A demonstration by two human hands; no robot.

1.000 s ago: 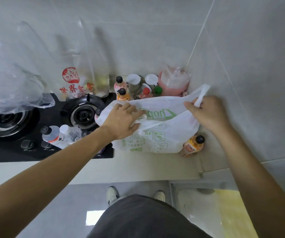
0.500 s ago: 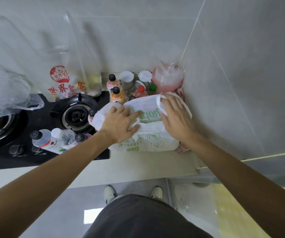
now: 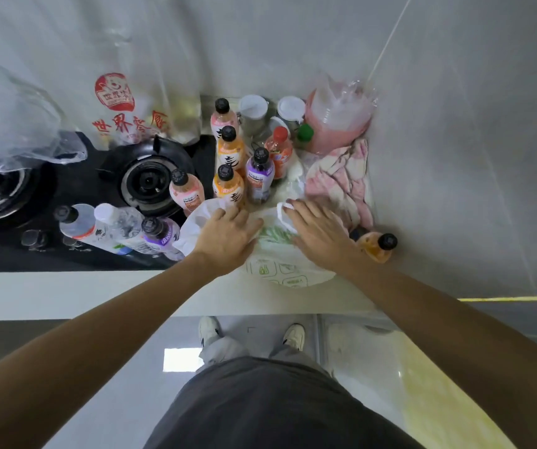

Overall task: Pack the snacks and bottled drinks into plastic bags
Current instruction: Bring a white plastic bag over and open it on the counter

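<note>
A white plastic bag (image 3: 288, 270) with green print lies flattened on the counter near the front edge. My left hand (image 3: 228, 233) rests on its left part with fingers spread. My right hand (image 3: 320, 233) presses on its right part, fingertips at a white fold. Several upright bottled drinks stand just behind the bag: an orange one (image 3: 228, 186), a purple one (image 3: 259, 175), a pink one (image 3: 186, 194). Three bottles lie on the hob at the left, among them a purple one (image 3: 160, 236). An orange bottle (image 3: 378, 247) lies by the right wall.
A black gas hob (image 3: 150, 179) fills the left. Clear plastic bags (image 3: 17, 124) hang or lie over it, one with red print (image 3: 121, 115). A pink cloth (image 3: 341, 179), a pink bag (image 3: 338, 124) and white-lidded jars (image 3: 254, 108) crowd the back corner. A tiled wall rises at the right.
The bag went from held up and open to pressed flat on the counter. My right hand let go of the handle and came down onto the bag. The bottles behind it came into view.
</note>
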